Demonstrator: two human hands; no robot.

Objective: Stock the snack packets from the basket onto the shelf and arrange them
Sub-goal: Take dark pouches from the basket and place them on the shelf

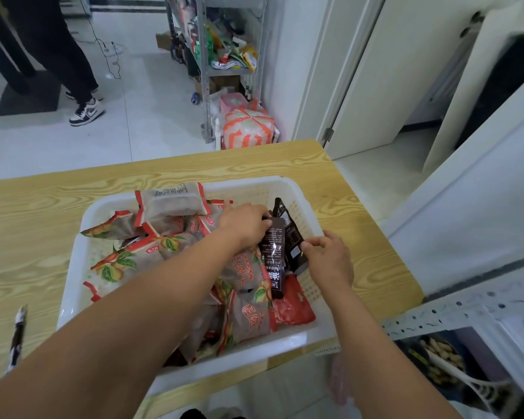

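You are at the pick. Both hands are inside the white basket (300, 201), which sits on the tabletop (43, 213) in the middle of the frame, and both work on the dark packets (274, 252) leaning against its right wall.

Your left hand (244, 223) has its fingers (260, 216) curled down over the top edge of the front dark packet. Your right hand (330, 263) pinches the side edge of the one behind it between thumb and forefinger (its other fingers are loosely bent and hold nothing).

To do this well, gather the dark ones together as one kind. Lift them straight up so they do not drag on the brown packets (127, 261) heaped across the left and centre, or on the red packet (291, 309) lying under them. Grip the sealed edges and not the bellies: the film looks glossy and will likely slip.

The shelf (466, 306) runs along the lower right of the frame, just beside the basket's near corner, so clear the rim before you swing over. Most of the stock lies in the basket, so I judge the job is at an early stage.
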